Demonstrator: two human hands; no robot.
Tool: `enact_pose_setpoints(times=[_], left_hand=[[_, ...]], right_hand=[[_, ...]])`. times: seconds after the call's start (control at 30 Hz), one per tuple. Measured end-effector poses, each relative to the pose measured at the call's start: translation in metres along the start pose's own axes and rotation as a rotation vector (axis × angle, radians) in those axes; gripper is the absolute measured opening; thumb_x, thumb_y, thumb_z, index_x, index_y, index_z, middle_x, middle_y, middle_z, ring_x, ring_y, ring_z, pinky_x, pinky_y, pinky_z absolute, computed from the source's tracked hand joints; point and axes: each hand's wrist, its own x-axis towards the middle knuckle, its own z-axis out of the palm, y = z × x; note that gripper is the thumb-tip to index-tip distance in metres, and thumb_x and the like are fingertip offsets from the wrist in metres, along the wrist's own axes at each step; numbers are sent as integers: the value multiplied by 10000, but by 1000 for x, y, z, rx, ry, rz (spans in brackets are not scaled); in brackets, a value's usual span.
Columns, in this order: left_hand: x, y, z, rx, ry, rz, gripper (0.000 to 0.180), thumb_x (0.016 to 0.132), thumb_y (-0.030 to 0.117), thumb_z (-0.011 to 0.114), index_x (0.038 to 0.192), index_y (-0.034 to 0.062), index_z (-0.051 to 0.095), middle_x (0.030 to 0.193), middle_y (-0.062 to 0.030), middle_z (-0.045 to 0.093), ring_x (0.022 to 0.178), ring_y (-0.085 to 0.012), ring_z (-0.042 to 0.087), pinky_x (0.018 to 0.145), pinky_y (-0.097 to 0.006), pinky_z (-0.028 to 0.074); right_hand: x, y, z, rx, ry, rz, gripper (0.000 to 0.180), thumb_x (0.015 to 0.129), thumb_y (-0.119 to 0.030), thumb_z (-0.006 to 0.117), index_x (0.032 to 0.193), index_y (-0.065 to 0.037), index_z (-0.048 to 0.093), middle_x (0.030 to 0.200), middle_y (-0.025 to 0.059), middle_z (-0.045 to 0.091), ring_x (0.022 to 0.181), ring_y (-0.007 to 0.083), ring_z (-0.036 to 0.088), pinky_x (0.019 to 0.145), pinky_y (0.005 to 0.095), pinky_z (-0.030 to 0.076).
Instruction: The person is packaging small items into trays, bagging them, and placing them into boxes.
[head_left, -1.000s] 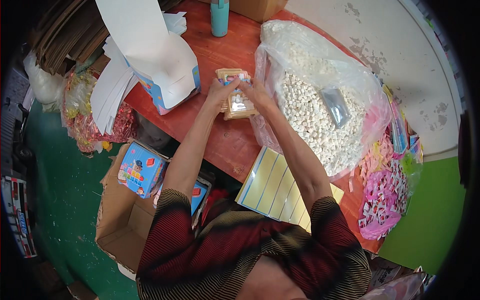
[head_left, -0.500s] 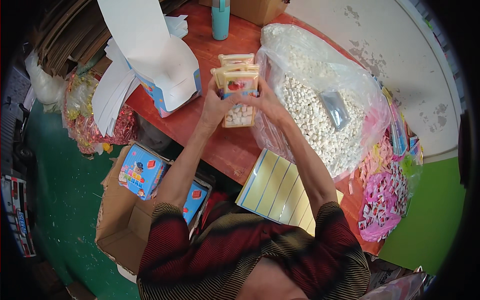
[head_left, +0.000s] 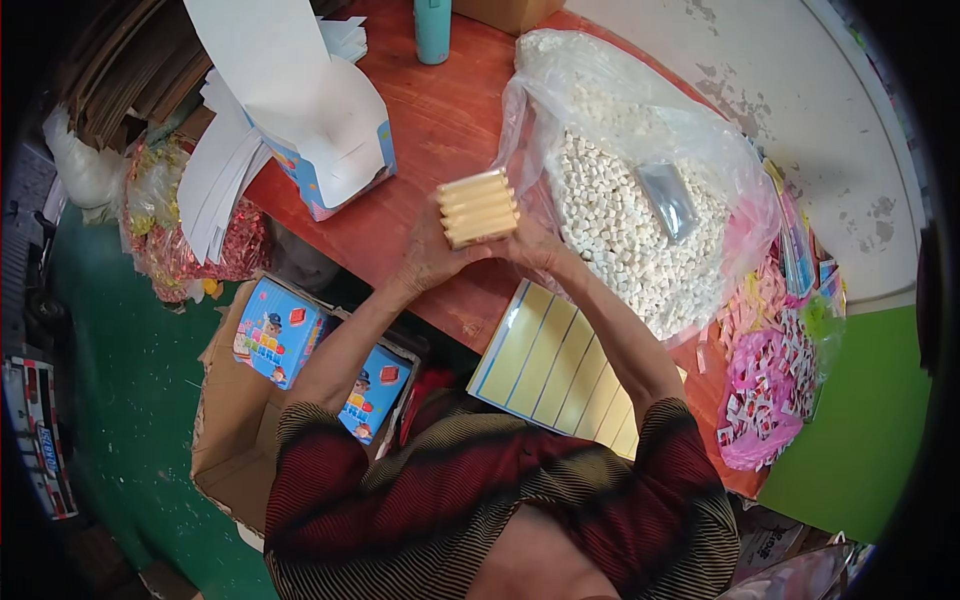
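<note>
Between my two hands is a stack of small yellowish plastic candy packs (head_left: 478, 208), lined up with their ridged edges facing up. My left hand (head_left: 432, 252) is closed around the stack's left side. On its right side my right hand (head_left: 532, 245) grips it too, and the fingers of both hands meet at the lower end. The stack is held above the red table (head_left: 400, 225). Right of my right hand lies a big clear bag of small white candies (head_left: 640, 210).
An open white-lined display box (head_left: 350, 165) stands left of the stack. Blue printed boxes (head_left: 280, 335) sit in a cardboard carton (head_left: 235, 440) at lower left. A yellow striped sheet (head_left: 550, 365) lies near me; a pink bag of small packets (head_left: 765, 400) is at right, a turquoise bottle (head_left: 432, 30) behind.
The packs, uneven and showing their fronts before, are now tipped edge-up and lined up evenly. My hands have come slightly closer to me and shifted their hold to the sides.
</note>
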Motion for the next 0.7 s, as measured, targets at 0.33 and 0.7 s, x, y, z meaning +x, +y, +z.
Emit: enact_pose_setpoints(times=[0.33,0.7], left_hand=[[14,77,-33,-1246,569,-510,490,698,138,622,1103,20,372,990,-70,497,877,-150,511,771,-282,427],[37,76,-40,-1303,649,-526,489,777,270,551,1147,26,346,1037,-49,457,920,-118,461,792,-258,389]], right_hand=[[-2,-73,18,262,292,76,858,595,-59,649,1274,-19,127,1129,142,415,1047,225,416,884,312,331],[29,-97,37,734,671,78,691,689,-37,482,1260,-16,92,1134,134,368,1017,221,429,856,334,375]])
